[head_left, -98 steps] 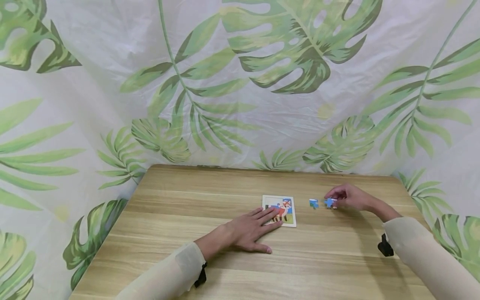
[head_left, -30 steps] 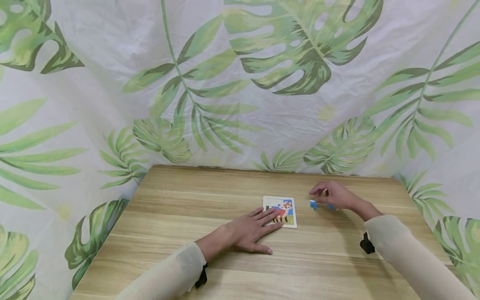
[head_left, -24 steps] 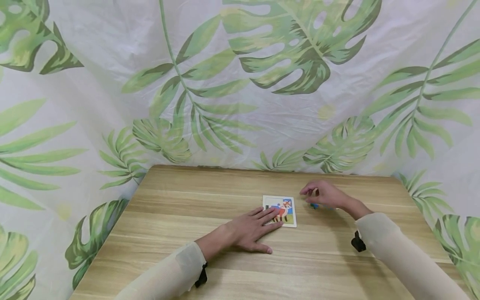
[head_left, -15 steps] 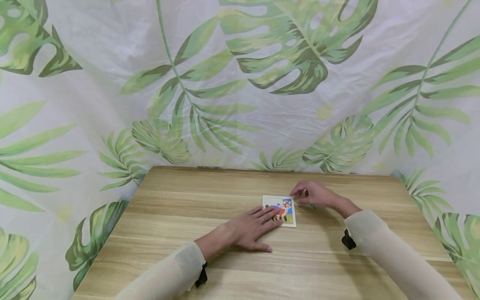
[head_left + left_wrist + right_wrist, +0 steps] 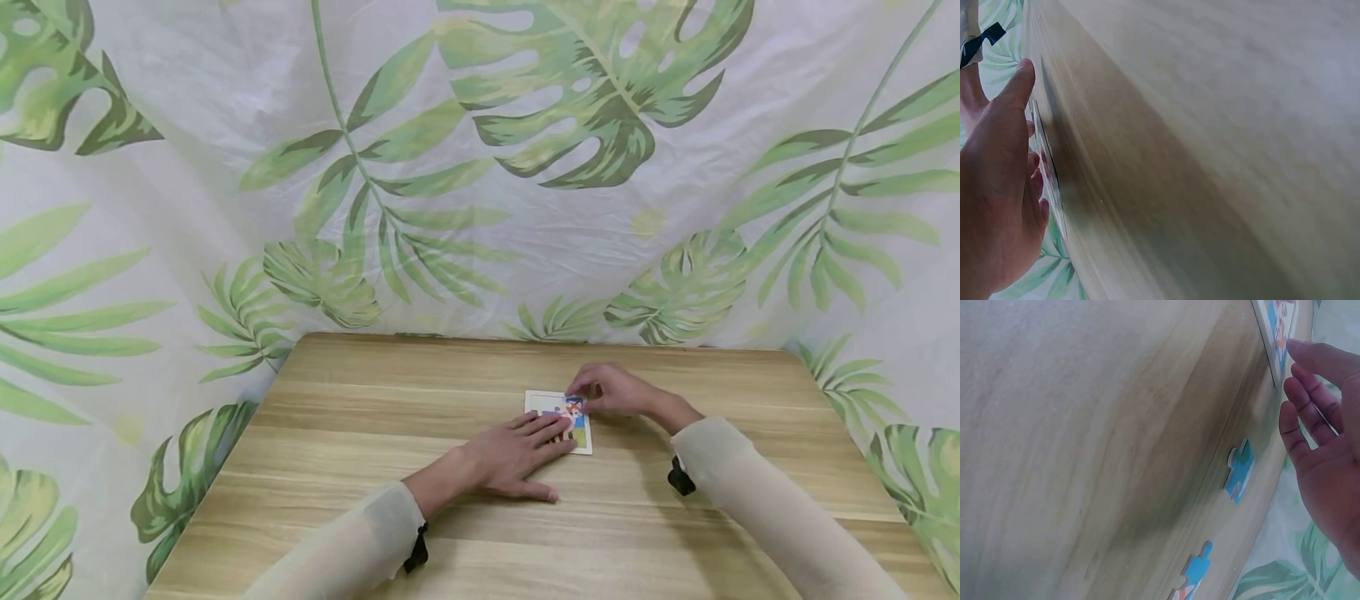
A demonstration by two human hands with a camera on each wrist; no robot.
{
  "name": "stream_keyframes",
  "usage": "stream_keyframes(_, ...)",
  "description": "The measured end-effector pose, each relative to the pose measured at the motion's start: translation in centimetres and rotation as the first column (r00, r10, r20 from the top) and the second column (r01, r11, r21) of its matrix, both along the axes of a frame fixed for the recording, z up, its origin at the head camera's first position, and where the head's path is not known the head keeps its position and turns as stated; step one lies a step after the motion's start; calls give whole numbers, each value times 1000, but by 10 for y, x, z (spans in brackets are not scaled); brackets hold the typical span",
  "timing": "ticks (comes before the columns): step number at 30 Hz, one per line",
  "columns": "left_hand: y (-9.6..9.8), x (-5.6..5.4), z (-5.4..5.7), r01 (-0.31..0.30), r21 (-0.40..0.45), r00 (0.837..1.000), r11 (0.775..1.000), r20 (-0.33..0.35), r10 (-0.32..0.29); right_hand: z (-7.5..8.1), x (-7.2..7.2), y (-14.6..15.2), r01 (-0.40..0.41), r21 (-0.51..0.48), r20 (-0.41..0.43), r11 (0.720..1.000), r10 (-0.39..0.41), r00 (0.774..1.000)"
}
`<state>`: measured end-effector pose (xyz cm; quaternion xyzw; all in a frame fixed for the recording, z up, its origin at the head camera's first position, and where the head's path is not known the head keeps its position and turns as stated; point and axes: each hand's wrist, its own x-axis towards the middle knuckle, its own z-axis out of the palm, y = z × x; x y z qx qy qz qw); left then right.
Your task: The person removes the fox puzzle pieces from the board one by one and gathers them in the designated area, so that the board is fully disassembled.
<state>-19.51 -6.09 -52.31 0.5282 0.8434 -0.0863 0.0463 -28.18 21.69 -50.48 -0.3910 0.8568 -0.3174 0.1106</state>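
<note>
**Two hands on one puzzle board, two loose pieces beside them**

One small puzzle board (image 5: 558, 421) with a fox picture lay flat on the wooden counter (image 5: 360, 433). The left hand (image 5: 517, 457) lay palm down on the counter with its fingers spread and straight, their tips resting on the board's near left part. The right hand (image 5: 611, 392) reached in from the other side, its fingertips (image 5: 1305, 355) lying on the board's far right corner; from the head view I could not tell whether they pinched a piece there, and the right wrist view showed the fingers fairly straight and relaxed.

Two loose blue puzzle pieces lay on the counter just behind the right hand, toward its wrist: one piece (image 5: 1239, 470) nearer the fingers and a second piece (image 5: 1195, 572) farther back. They lay apart from each other and from the board.
</note>
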Motion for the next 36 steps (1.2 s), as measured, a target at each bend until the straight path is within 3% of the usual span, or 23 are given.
stream_keyframes(17, 9, -3, -3, -17, 0, 999, 1000, 35, 17, 2, -6, -9, -82, 57, 7, 995, 82, 997)
stream_keyframes(36, 9, -1, -3, -9, 19, 999, 1000, 31, 8, -1, -8, -12, -108, 51, -1, 993, 109, 994)
